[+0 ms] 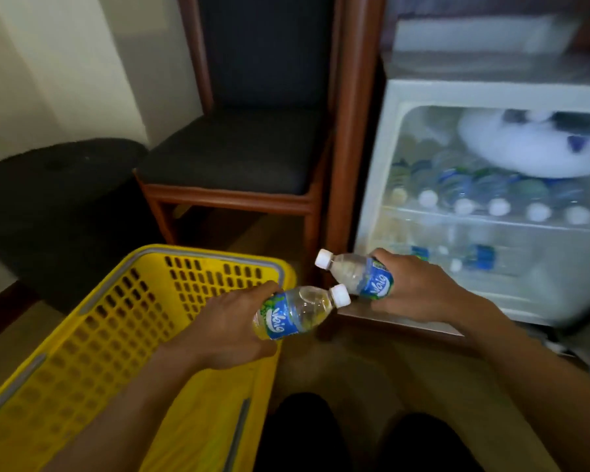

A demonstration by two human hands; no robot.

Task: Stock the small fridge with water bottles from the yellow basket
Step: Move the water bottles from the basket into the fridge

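My left hand (223, 330) grips a small water bottle (300, 310) with a blue label and white cap, held over the right rim of the yellow basket (116, 318). My right hand (419, 287) holds a second water bottle (351, 274) just in front of the open small fridge (389, 131), its cap pointing left. The two bottles almost touch. Inside the fridge, several bottles (464, 195) lie in a row on the upper shelf, caps outward, and more lie on the lower level (481, 257). The basket's inside appears empty where visible.
A wooden chair (232, 165) with a dark seat stands behind the basket, beside a wooden cabinet post (351, 131). A black round stool (58, 199) sits at the left. A lump of frost (525, 144) hangs at the fridge's top. My knees (355, 437) are at the bottom.
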